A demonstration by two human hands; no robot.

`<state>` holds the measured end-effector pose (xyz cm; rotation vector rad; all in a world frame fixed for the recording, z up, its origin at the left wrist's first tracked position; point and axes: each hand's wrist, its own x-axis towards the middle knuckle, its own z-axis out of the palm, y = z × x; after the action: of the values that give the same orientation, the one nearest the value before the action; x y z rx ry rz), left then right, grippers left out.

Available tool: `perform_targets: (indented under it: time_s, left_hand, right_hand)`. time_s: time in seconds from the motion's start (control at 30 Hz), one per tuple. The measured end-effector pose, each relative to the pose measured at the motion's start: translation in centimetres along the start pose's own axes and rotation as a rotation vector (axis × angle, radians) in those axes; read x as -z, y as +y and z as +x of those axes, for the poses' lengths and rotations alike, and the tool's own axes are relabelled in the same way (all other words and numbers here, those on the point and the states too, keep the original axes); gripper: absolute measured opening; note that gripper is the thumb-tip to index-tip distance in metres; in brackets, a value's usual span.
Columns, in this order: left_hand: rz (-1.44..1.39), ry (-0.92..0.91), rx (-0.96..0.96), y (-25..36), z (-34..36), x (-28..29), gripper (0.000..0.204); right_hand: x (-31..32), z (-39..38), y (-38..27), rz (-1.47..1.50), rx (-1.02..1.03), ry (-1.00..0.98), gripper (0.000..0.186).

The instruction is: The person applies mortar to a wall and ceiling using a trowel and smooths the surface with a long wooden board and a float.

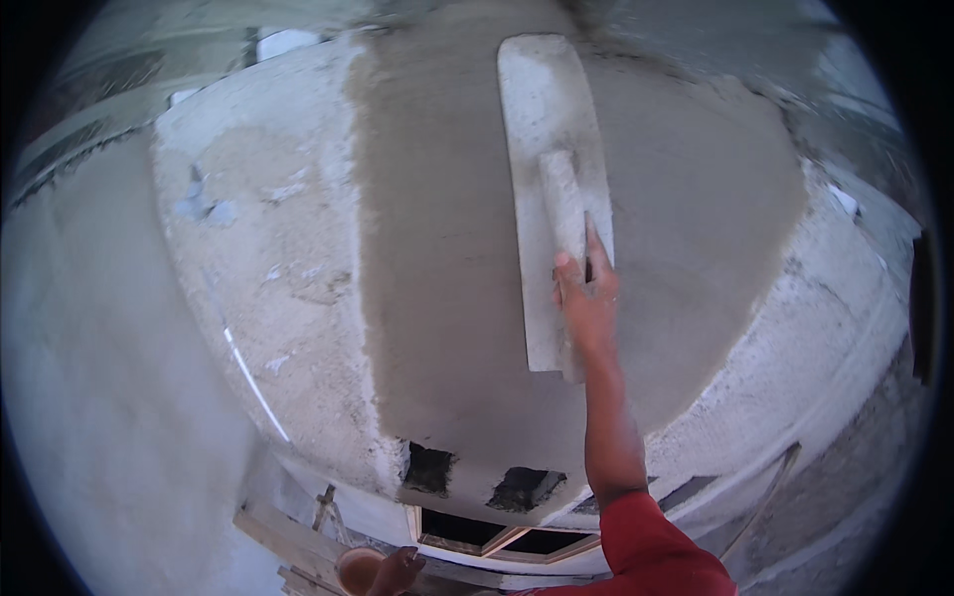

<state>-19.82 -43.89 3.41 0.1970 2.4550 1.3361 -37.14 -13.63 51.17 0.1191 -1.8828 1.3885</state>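
My right hand (590,298) is closed round the handle of a long plastering float (555,99), pale and mortar-stained, with a rounded far end. Its blade lies against a broad band of wet grey plaster (437,258) on the wall. My index finger points forward along the handle. My left hand (399,571) is low at the bottom edge, its fingers curled. Right beside it is a round reddish-brown bowl-like container (360,568). Whether that hand grips the container's rim or something small, I cannot make out.
Rough whitish wall (273,248) borders the wet plaster on both sides. Two dark square holes (429,469) open at its lower edge. Below are a wooden frame (505,539) with dark openings and wooden planks (288,536). A thin pole (760,502) leans at lower right.
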Motion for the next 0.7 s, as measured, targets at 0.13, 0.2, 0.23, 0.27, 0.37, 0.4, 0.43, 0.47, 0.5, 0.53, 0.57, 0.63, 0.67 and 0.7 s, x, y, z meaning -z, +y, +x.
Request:
perform_targets:
  time_s: [0.13,0.2,0.23,0.27,0.37,0.4,0.43,0.47,0.5,0.53,0.57,0.63,0.67,0.7]
  left_hand:
    - [0.020,0.048,-0.120,0.5,1.2,-0.3,0.042]
    - [0.029,0.051,-0.097,0.9,1.9,-0.4,0.040]
    - [0.039,0.048,-0.108,0.9,2.1,-0.5,0.040]
    - [0.048,0.020,-0.101,1.3,2.3,-0.6,0.041]
    - [0.058,-0.004,-0.126,2.1,2.7,-0.6,0.043]
    - [0.015,-0.012,-0.165,2.1,2.7,-0.7,0.042]
    - [-0.028,-0.020,-0.204,2.0,2.9,-0.8,0.042]
    - [0.029,-0.046,-0.106,3.4,2.9,-0.6,0.041]
    - [0.036,-0.048,-0.114,3.7,3.1,-0.7,0.041]
    - [-0.018,-0.065,-0.104,3.8,3.3,-0.9,0.041]
    - [-0.073,-0.083,-0.090,3.9,3.3,-0.9,0.041]
    - [0.039,-0.071,-0.123,4.3,3.7,-1.0,0.043]
    - [0.026,-0.084,-0.115,5.2,3.5,-1.1,0.044]
    - [0.013,-0.098,-0.108,5.8,3.5,-1.1,0.044]
  right_hand:
    - [5.2,-1.2,5.1,-0.261,0.145,0.115,0.058]
    - [8.2,-2.0,6.4,-0.359,0.261,0.222,0.059]
    - [9.2,-2.2,6.5,-0.381,0.332,0.280,0.061]
    - [10.2,-2.8,5.0,-0.273,0.238,0.264,0.061]
    - [13.4,-1.3,5.4,-0.375,0.256,0.297,0.060]
    - [13.9,-1.1,4.4,-0.391,0.217,0.291,0.059]
    - [14.3,-0.9,3.3,-0.390,0.219,0.301,0.059]
    - [14.7,-0.6,2.5,-0.359,0.163,0.304,0.058]
    - [15.2,-0.3,2.6,-0.342,0.136,0.310,0.058]
    - [15.6,0.0,2.6,-0.325,0.109,0.316,0.057]
    - [16.1,0.3,3.4,-0.402,0.186,0.333,0.058]
    - [17.2,0.8,4.4,-0.477,0.262,0.355,0.058]
    - [17.8,0.9,4.9,-0.498,0.287,0.370,0.060]
    - [18.4,0.9,5.1,-0.509,0.299,0.380,0.061]
